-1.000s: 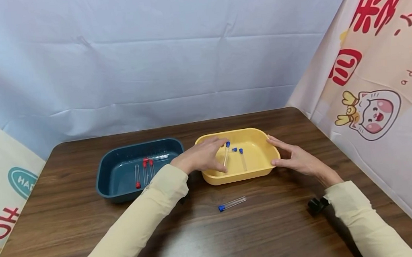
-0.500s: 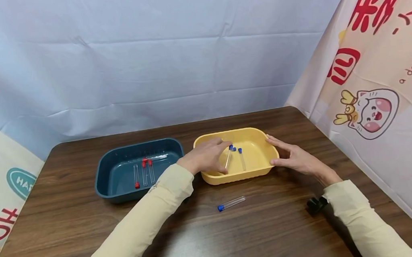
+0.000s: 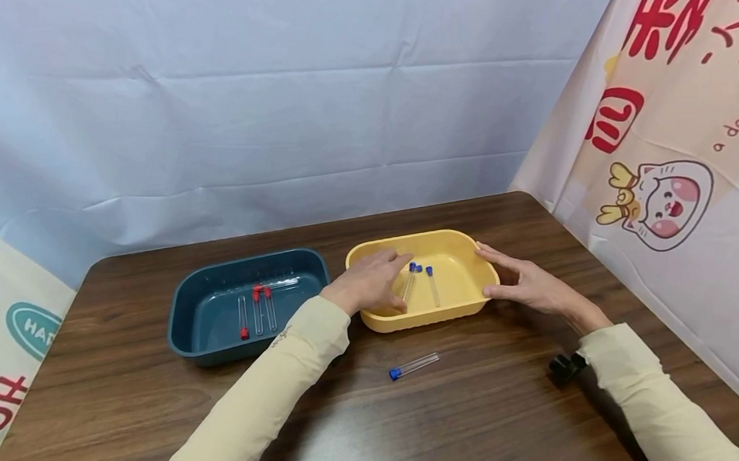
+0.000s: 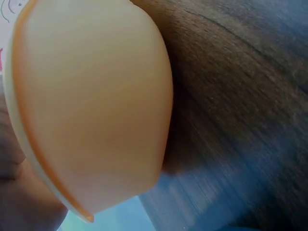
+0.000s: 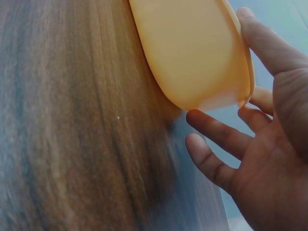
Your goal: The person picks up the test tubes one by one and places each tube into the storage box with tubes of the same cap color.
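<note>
My left hand [image 3: 372, 281] reaches over the left rim of a yellow plastic basin [image 3: 431, 317], thumb and fingers apart. Beside its fingertips a clear test tube with a blue cap [image 3: 408, 285] slants on the basin's floor. Another blue-capped test tube [image 3: 433, 288] lies to its right, and a further blue cap [image 3: 418, 269] shows between them. At the basin's right end, my right hand [image 3: 530, 288] touches the rim with its thumb and fingertips. In the right wrist view its fingers [image 5: 219, 134] are spread beside the wall. Part of the left hand is hidden behind the basin in the left wrist view.
A dark blue basin [image 3: 215, 356] stands to the left, holding several red-capped test tubes [image 3: 258, 315]. One blue-capped test tube [image 3: 414, 366] lies on the wooden table [image 3: 450, 427] in front of the yellow basin. A black object [image 3: 564, 368] is by the right wrist.
The left hand's tube has gone from steeply tilted to lying lower in the yellow basin, its cap near the other caps. The left hand has shifted slightly; the right hand stays at the rim.
</note>
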`<action>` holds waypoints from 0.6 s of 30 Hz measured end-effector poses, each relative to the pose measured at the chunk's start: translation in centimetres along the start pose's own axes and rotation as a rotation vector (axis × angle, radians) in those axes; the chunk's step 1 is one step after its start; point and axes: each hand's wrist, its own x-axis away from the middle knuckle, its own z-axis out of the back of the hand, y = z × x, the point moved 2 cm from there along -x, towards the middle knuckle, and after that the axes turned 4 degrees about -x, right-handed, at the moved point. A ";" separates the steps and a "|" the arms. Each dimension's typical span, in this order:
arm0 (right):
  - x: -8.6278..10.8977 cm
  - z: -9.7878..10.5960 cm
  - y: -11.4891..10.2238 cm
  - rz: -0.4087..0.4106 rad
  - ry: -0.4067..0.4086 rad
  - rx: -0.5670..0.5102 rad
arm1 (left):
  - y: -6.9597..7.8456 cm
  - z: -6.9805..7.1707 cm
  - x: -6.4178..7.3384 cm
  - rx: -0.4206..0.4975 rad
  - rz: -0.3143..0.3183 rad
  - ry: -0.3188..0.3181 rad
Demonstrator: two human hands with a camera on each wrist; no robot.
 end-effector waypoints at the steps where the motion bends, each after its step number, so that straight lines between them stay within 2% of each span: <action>1: 0.0 0.0 0.0 -0.003 -0.001 0.004 | 0.0 -0.1 0.0 -0.003 0.005 0.000; 8: -0.1 0.0 0.1 -0.006 0.002 0.002 | -0.5 -0.2 0.0 -0.010 0.021 0.030; 13: -0.1 0.0 0.0 -0.003 0.001 -0.005 | -0.8 0.0 0.3 0.020 0.026 0.078; 18: 0.1 0.0 0.0 0.005 0.001 0.003 | -0.9 0.4 0.8 0.062 0.014 0.156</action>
